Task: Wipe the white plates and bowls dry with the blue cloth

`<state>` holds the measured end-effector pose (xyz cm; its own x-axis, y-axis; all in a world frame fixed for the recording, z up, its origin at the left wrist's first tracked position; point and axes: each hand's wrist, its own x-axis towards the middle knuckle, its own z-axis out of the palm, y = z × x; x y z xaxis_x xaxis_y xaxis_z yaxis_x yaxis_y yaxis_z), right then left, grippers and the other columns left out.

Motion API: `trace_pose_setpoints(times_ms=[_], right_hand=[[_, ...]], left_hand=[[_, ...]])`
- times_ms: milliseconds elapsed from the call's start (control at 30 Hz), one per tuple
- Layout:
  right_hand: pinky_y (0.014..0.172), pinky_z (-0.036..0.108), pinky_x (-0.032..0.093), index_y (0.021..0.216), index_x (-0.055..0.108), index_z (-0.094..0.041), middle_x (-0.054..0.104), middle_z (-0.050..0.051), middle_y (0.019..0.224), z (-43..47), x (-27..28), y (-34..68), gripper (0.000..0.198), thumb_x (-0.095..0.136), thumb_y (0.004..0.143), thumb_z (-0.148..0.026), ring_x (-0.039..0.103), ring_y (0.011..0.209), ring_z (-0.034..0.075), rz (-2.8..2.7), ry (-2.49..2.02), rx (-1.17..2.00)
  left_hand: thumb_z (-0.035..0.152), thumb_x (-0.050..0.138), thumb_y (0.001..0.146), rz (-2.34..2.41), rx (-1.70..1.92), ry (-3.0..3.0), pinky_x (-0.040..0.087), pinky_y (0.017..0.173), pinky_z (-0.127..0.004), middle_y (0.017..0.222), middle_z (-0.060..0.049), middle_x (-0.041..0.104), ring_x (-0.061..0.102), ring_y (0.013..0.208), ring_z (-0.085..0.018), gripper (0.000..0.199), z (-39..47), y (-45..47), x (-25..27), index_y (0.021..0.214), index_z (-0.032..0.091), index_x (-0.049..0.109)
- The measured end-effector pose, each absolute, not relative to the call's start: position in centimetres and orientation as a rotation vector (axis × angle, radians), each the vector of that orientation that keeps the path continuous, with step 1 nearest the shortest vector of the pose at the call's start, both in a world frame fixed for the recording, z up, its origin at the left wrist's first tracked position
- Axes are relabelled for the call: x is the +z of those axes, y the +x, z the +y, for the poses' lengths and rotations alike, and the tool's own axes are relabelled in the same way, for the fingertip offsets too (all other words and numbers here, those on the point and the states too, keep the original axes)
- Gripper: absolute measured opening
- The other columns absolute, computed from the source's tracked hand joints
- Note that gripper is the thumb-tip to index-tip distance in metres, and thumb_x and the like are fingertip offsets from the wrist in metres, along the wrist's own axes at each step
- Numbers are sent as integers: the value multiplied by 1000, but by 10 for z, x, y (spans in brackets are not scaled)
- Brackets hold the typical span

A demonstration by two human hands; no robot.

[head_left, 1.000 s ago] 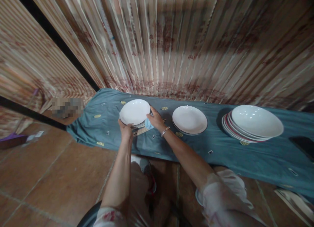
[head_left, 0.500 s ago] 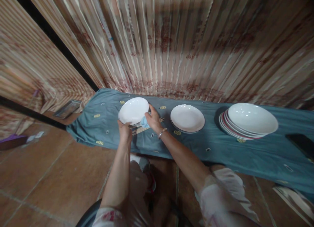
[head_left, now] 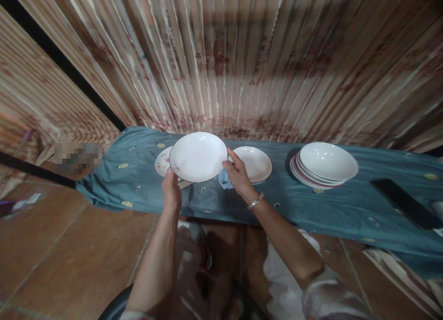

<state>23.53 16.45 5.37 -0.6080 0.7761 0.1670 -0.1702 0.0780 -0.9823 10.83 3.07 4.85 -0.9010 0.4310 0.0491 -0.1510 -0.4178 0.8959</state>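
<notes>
A white plate with a dark rim (head_left: 199, 157) is held up between my two hands, above the cloth. My left hand (head_left: 172, 188) grips its lower left edge, thumb on top. My right hand (head_left: 238, 172) pinches the right edge and also has a light blue cloth (head_left: 224, 179), bunched below the rim. Beneath the held plate, a plate with a floral pattern (head_left: 161, 162) shows at the left; the rest of it is hidden. Behind my right hand lies another white plate (head_left: 256, 163), partly covered. Chopsticks (head_left: 185, 184) peek out under the held plate.
A stack of white bowls and plates (head_left: 327, 161) stands on the right of the teal cloth-covered table (head_left: 290, 218). A black phone (head_left: 403, 202) lies at the far right. A pleated curtain (head_left: 221, 71) hangs behind, and black poles (head_left: 69, 52) rise at the left.
Both hands have lifted the white plate off the left pile and toward me, uncovering the floral plate underneath. The view has shifted slightly right, showing more of the phone.
</notes>
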Motion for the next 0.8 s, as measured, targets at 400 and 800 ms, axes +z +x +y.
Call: trace_pose_setpoints(times_ms=[400, 800], right_hand=[[59, 24, 46, 111, 67, -17, 70, 1, 77, 199, 58, 303, 43, 61, 79, -46, 56, 61, 12, -1790, -718, 1476], [106, 38, 42, 128, 58, -20, 62, 9, 132, 182, 88, 319, 43, 45, 96, -44, 56, 123, 22, -2228, -460, 982]], left_hand=[[32, 81, 63, 1286, 2115, 161, 59, 79, -30, 96, -10, 75, 70, 93, -22, 43, 45, 154, 60, 99, 11, 68], [60, 73, 67, 1348, 1973, 308, 53, 92, -36, 98, -12, 75, 67, 106, -30, 61, 60, 186, 38, 104, 11, 70]])
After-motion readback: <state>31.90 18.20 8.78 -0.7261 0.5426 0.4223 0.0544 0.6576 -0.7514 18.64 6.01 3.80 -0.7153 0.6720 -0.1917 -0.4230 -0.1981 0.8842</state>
